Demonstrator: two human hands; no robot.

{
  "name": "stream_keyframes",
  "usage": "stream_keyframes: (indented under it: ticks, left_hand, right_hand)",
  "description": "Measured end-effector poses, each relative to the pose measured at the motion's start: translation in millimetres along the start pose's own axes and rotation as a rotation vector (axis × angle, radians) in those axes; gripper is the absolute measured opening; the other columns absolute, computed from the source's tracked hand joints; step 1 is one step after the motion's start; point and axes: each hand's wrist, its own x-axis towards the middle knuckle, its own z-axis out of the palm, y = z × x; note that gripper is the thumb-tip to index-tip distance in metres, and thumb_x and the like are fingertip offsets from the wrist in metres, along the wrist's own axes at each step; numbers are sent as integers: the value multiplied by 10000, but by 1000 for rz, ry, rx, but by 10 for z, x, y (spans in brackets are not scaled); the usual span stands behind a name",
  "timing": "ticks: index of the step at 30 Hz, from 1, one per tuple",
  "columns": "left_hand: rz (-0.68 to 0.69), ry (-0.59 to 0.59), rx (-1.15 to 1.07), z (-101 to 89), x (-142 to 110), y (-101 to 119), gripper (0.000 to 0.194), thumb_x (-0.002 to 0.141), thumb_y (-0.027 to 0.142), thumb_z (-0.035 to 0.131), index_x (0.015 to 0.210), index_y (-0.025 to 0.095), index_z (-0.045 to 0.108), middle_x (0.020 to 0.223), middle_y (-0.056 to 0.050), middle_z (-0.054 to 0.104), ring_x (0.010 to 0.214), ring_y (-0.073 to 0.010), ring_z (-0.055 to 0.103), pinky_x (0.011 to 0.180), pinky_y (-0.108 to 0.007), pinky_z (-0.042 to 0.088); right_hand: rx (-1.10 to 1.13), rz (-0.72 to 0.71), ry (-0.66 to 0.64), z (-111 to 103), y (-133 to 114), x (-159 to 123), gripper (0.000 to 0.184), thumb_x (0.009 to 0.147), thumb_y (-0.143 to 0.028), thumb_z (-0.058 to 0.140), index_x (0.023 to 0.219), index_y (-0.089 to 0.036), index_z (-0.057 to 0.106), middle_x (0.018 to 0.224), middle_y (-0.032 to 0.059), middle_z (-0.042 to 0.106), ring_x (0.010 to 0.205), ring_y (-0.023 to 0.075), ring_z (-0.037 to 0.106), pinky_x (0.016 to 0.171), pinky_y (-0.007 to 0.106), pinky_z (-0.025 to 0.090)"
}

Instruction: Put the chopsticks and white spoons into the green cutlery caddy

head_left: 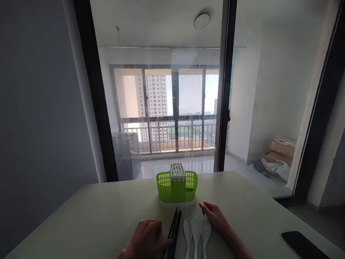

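Note:
On the table, my left hand [147,235] lies just left of a bunch of black chopsticks [175,230]. Its fingers are curled in, and the thumb reaches across to the chopsticks, seeming to touch them. My right hand [212,214] rests on its side with loosely closed fingers, nothing visible in them. Beside it, three white spoons lie in a row: a left spoon [187,228], a middle spoon [196,227] and a right spoon [206,228]. Behind the chopsticks stands a green utensil basket [178,192] with a white slotted top piece [177,171] and a white base [177,204].
The pale table [107,212] ends at a dark-framed sliding glass door [225,90]. At the table's right lies a flat black object [302,244]. Beyond the glass, cardboard boxes [282,148] and plastic bags [280,169] sit on the floor.

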Motion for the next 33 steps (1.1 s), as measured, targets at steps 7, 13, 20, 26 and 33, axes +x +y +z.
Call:
stream_keyframes:
  ticks: [7,13,20,26,33]
  left_hand:
    - [-26,-32,-23,-40,-15,35,362,770,588,706,716,246,603,779,-33,732,797,-252,675,735,-337,379]
    - [-52,-57,-9,-102,-15,129,326,778,546,691,729,232,623,771,-38,738,773,-246,689,707,-323,391]
    - [-56,-86,80,-136,-44,201,305,802,529,650,809,224,658,852,-35,772,835,-250,719,747,-317,429]
    - [-58,-121,102,-147,-32,252,212,800,420,626,867,224,668,934,-54,789,919,-282,742,766,-324,456]
    - [-48,-108,122,-118,-24,209,190,844,290,573,981,203,671,994,-82,790,948,-295,751,785,-338,478]
  right_hand:
    - [-17,7,9,6,12,-8,636,868,-779,456,556,-225,453,550,-34,343,586,151,347,582,295,270]
    - [-6,-1,-6,9,63,5,646,864,-790,461,560,-221,461,569,-31,359,596,153,371,588,292,279]
    - [-3,-16,-20,-5,77,-10,632,901,-755,456,574,-214,479,579,-39,345,606,148,359,599,288,272]
    - [-12,-10,-22,-26,54,-14,622,906,-741,463,577,-214,488,573,-39,357,601,147,361,597,288,270]
    - [-13,-8,-28,-43,32,-36,607,909,-728,471,581,-218,476,577,-43,344,601,143,344,594,289,270]
